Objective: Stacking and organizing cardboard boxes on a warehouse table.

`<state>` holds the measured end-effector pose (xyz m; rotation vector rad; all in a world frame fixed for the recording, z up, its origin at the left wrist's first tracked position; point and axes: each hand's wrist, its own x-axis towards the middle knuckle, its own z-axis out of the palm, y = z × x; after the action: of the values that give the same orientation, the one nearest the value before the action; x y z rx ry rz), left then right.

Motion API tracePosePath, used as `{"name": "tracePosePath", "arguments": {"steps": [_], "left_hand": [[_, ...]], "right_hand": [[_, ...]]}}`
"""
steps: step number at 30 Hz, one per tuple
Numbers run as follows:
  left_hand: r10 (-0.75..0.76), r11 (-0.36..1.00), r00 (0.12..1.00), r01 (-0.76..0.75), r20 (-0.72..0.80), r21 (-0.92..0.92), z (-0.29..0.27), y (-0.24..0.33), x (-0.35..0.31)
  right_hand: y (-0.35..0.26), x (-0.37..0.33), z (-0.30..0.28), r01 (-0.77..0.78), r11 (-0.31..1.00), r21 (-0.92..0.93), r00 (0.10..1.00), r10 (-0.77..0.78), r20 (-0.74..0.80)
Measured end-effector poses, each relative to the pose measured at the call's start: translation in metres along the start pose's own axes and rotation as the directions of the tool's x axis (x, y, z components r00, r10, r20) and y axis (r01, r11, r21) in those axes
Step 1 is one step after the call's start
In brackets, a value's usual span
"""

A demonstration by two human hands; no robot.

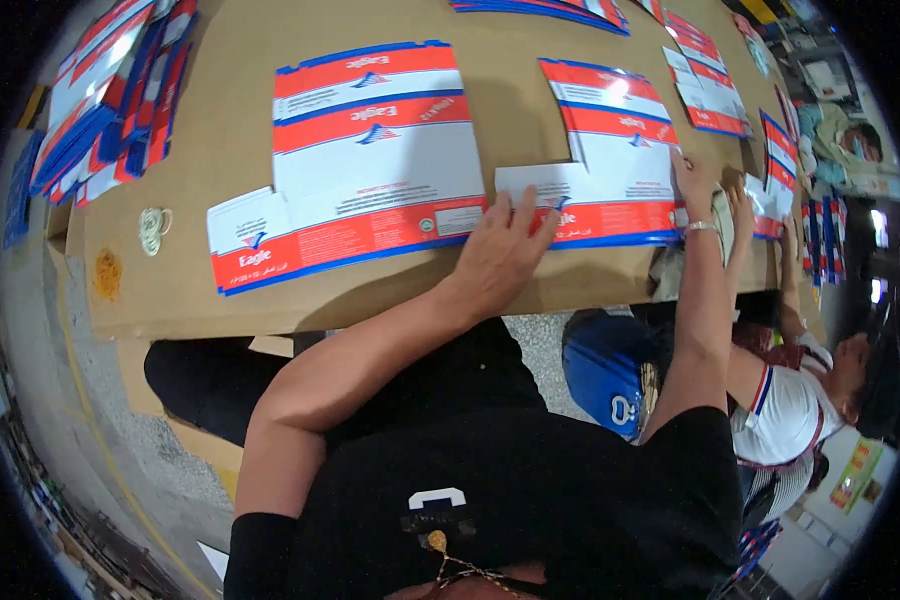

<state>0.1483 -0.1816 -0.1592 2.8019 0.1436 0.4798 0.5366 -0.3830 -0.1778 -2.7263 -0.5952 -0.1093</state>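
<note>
Two flat, unfolded cartons lie on the brown tabletop, printed red, white and blue. The larger-looking carton is left of centre; the other carton is to its right. My left hand rests with fingers spread on the lower left corner of the right carton, close to the left carton's edge. My right hand is at the right carton's right edge, its fingers bent over that edge.
Stacked cartons stand at the far left, with another stack at the far edge. Rubber bands lie at left. On the right, another person handles cartons. A blue stool stands below the table edge.
</note>
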Motion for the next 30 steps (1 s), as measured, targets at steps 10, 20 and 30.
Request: {"name": "tracePosePath", "arguments": {"steps": [10,20,30], "left_hand": [[-0.412,0.911,0.911,0.410,0.029,0.036,-0.143,-0.107,-0.067],[-0.555,0.831,0.792,0.519,0.252,0.199,-0.171,-0.176,-0.100],[-0.589,0.808,0.749,0.547,0.303,0.219,-0.177,-0.154,-0.109]], "right_hand": [[-0.160,-0.119,-0.060,0.489,0.843,0.223,0.870,-0.456,-0.185],[-0.298,-0.205,0.021,0.586,0.779,0.221,0.756,-0.624,0.195],[-0.286,-0.235,0.034,0.504,0.819,0.274,0.797,-0.563,0.216]]}}
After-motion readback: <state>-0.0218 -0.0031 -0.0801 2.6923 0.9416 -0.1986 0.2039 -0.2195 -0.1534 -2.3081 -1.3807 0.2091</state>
